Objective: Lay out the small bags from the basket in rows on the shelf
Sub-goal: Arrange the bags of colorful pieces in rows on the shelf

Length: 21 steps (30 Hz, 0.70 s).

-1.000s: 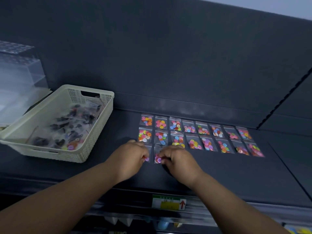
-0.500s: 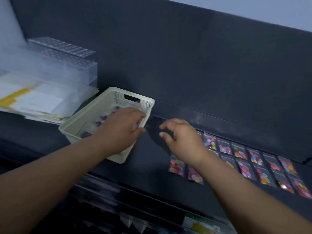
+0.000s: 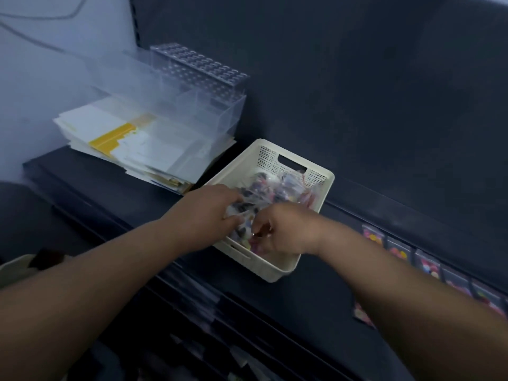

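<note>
In the basket on the shelf | bags are gripped by the curled left hand | right hand curled, hold cannot be told | risk: a loose clump may be lifted and spilled.

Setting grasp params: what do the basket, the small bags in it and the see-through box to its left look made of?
The basket: likely moulded plastic, cream, matte; perforated wall, cut handle slot.
The small bags: thin clear film, glossy; contents show through, creases glint.
The box: rigid clear plastic, maybe acrylic; papers show through it.
</note>
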Available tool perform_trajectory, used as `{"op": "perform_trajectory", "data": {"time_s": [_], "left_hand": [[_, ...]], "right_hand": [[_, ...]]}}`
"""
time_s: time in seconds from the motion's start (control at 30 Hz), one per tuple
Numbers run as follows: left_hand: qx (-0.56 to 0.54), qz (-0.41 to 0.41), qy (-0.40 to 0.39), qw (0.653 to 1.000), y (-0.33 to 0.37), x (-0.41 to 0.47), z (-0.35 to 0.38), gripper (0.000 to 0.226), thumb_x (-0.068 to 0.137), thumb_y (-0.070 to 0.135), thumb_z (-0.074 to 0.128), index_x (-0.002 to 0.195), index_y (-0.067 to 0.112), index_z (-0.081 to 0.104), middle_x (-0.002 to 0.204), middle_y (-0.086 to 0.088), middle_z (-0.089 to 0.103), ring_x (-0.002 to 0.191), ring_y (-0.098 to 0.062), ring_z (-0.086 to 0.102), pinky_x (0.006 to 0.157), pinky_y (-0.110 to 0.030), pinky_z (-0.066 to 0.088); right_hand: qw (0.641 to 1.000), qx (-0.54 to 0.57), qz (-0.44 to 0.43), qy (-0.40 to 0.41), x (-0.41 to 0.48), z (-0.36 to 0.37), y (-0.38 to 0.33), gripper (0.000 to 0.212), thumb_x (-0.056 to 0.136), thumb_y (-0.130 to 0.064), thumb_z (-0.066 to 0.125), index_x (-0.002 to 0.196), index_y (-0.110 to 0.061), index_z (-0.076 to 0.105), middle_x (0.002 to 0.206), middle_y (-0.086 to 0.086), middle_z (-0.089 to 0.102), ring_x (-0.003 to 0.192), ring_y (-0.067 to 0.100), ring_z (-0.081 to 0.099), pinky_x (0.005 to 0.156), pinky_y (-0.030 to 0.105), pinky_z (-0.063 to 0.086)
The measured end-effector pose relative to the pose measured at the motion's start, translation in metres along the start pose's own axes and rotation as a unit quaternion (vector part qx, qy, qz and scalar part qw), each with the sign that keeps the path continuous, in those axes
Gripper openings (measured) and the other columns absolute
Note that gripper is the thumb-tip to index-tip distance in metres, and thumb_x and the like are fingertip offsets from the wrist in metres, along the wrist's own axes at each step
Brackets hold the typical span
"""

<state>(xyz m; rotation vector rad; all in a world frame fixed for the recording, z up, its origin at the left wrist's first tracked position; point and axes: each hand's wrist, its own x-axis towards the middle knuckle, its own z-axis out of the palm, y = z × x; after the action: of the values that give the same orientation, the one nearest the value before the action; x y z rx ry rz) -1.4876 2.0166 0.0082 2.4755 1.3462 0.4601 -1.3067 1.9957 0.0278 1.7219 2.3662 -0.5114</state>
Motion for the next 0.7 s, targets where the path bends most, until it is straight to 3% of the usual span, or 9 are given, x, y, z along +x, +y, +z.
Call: {"op": "perform_trajectory", "data": {"time_s": [0.1,0.23,0.37,0.57,0.7], "left_hand": [[-0.012,0.008,-0.001,1.0,-0.004,0.002,0.002,0.04,0.087,0.04,0.057,0.125,0.026,0.056,0.119,0.001,0.06,0.104,-0.017,0.057,0.088,-0.03,0.045],[-0.013,0.008,0.008,1.0,-0.007,0.003,0.004,0.04,0.086,0.041,0.057,0.123,0.026,0.058,0.117,0.001,0.061,0.105,-0.018,0.057,0.089,-0.034,0.046],[-0.018,0.012,0.02,1.0,-0.009,0.003,0.007,0.036,0.087,0.039,0.057,0.119,0.022,0.059,0.113,0.001,0.062,0.101,-0.018,0.058,0.086,-0.035,0.046],[-0.035,0.005,0.028,0.999,-0.009,0.002,0.006,0.032,0.088,0.032,0.057,0.117,0.02,0.06,0.11,0.0,0.062,0.097,-0.019,0.058,0.084,-0.035,0.047],[-0.082,-0.024,0.013,0.996,-0.01,0.005,0.004,0.036,0.087,0.023,0.054,0.123,0.025,0.055,0.114,0.004,0.061,0.096,-0.014,0.058,0.083,-0.03,0.047]], "right_hand": [[0.997,-0.058,-0.014,-0.045,0.013,0.007,-0.007,0.042,0.079,-0.033,0.065,0.12,-0.039,0.057,0.109,-0.004,0.062,0.093,0.019,0.059,0.082,0.032,0.053],[0.992,-0.118,-0.011,-0.042,0.025,0.015,-0.007,0.057,0.08,-0.041,0.063,0.132,-0.036,0.04,0.12,0.003,0.044,0.103,0.026,0.054,0.084,0.034,0.048],[0.994,-0.109,-0.001,-0.001,0.034,0.019,-0.004,0.045,0.08,-0.047,0.063,0.12,-0.031,0.05,0.114,0.005,0.047,0.099,0.027,0.056,0.082,0.034,0.048],[0.999,0.02,-0.013,0.038,0.044,0.018,0.007,0.013,0.086,-0.025,0.058,0.094,-0.02,0.067,0.091,0.001,0.064,0.087,0.023,0.061,0.075,0.027,0.047],[0.963,0.263,0.041,0.035,0.037,0.005,0.01,0.017,0.085,-0.012,0.065,0.101,-0.014,0.063,0.073,-0.004,0.058,0.065,0.018,0.06,0.064,0.029,0.051]]}}
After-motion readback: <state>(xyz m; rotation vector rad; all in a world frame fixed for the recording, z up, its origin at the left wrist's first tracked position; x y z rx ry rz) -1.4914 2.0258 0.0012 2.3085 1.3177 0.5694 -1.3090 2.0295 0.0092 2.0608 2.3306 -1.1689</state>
